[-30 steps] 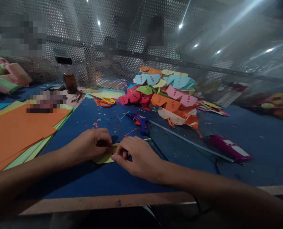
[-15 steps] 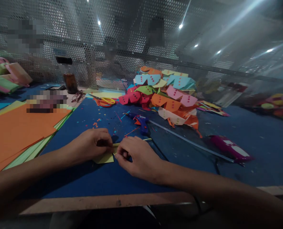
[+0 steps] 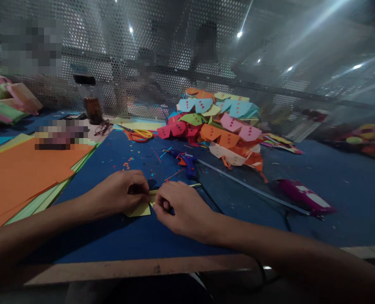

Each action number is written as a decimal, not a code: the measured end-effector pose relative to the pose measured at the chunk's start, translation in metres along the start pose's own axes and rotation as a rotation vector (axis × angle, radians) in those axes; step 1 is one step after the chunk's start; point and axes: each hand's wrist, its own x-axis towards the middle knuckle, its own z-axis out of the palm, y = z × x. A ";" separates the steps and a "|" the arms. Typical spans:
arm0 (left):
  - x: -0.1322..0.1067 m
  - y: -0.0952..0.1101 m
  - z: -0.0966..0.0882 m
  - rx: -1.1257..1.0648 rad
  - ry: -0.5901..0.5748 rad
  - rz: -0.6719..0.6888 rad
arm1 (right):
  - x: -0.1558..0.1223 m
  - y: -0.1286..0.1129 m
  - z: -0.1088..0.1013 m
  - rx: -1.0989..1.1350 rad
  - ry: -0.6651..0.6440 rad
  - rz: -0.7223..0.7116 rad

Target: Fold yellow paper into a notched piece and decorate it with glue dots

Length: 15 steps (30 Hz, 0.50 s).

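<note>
A small piece of yellow paper (image 3: 141,210) lies on the blue tabletop between my hands, partly covered by them. My left hand (image 3: 127,192) has its thumb and fingers pinched on the paper's left part. Just to the right, my right hand (image 3: 181,207) is curled with its fingertips closed on the paper's right part, where a thin yellow strip pokes out beyond the knuckles. Behind my right hand lies a blue glue gun (image 3: 187,162) with an orange trigger and a long clear glue stick (image 3: 250,185) running from its back.
Cut, folded coloured paper shapes (image 3: 219,126) are heaped behind the glue gun. Yellow-handled scissors (image 3: 139,134) lie left of them. Stacked orange sheets (image 3: 25,177) cover the left side. A bottle (image 3: 92,101) stands at the back; a purple pouch-like item (image 3: 304,196) lies right.
</note>
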 end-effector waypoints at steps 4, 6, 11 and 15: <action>0.001 0.000 0.001 -0.006 0.005 -0.012 | 0.001 0.000 0.000 0.006 -0.005 0.010; 0.001 -0.001 0.001 0.000 0.009 -0.019 | 0.001 0.000 0.000 0.009 -0.005 0.005; 0.001 -0.001 0.002 -0.018 0.013 -0.032 | 0.000 0.002 0.000 0.015 0.002 -0.007; 0.002 0.000 0.002 -0.029 0.025 -0.043 | 0.000 0.001 0.000 0.016 0.000 -0.002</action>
